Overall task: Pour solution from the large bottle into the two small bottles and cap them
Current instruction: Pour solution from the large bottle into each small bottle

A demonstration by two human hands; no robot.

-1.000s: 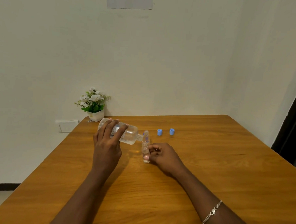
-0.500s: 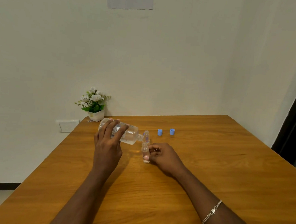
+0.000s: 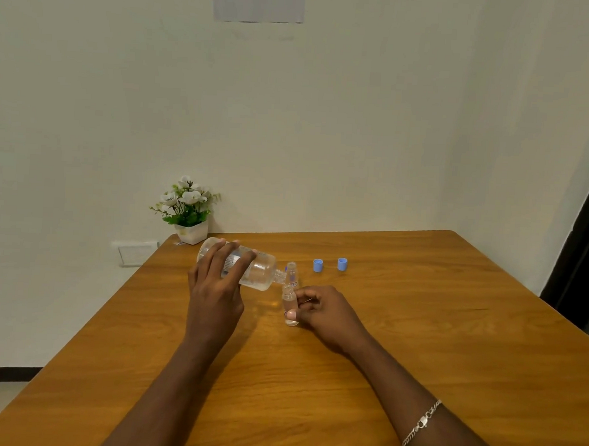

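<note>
1. Wooden table (image 3: 417, 331) against a pale wall, seen from above and behind two bare forearms.
2. Left hand (image 3: 216, 295) wrapped over the large bottle (image 3: 249, 270), fingers (image 3: 212, 263) spread across its clear body and clamped on it.
3. Large bottle tipped almost flat above the tabletop, base toward the far left, neck pointing right and just over the mouth of the near small bottle (image 3: 289, 306).
4. Near small bottle upright on the table at centre, uncapped, held low by the right hand (image 3: 329, 313): thumb across its front, other fingers curled behind it, closed on the bottle.
5. Second small bottle (image 3: 292, 274) upright just beyond the first, also uncapped, partly hidden by the large bottle's neck; touching or not, cannot tell.
6. Two blue caps (image 3: 318, 265) (image 3: 342, 264) side by side on the table, farther back and to the right of the bottles, apart from both hands.
7. Potted white flowers (image 3: 188, 210) at the far left corner of the table.
8. Silver bracelet (image 3: 420, 425) on the right forearm, near the bottom edge.
9. Printed sheet (image 3: 258, 1) on the wall at top, text too small to read.
</note>
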